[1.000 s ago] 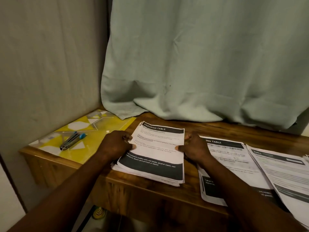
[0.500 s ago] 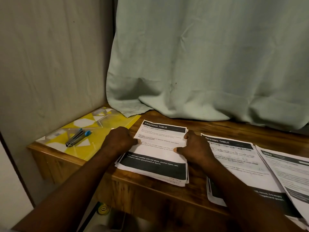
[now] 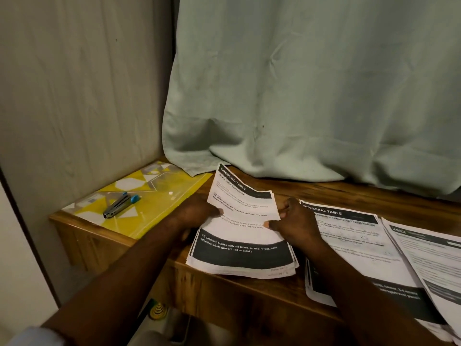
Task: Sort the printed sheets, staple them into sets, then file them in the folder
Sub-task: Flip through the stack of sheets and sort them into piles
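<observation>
Pale green curtain cloth (image 3: 311, 91) drapes onto a brown wooden desk (image 3: 361, 196) set against a beige wall. At the desk's front edge, a person's left hand (image 3: 193, 213) and right hand (image 3: 296, 222) grip opposite sides of a stack of white printed sheets with black bands (image 3: 240, 236), headed "DRESSING TABLE"; fingers are closed on the paper, thumbs on top, and the far end curls up off the desk. Just right lies a second printed stack with the same heading (image 3: 349, 236), overlapped by a third pile of printed pages (image 3: 429, 258). To the left, a yellow plastic folder with white geometric shapes (image 3: 159, 196) lies flat, carrying a grey stapler with a blue end (image 3: 121, 204).
</observation>
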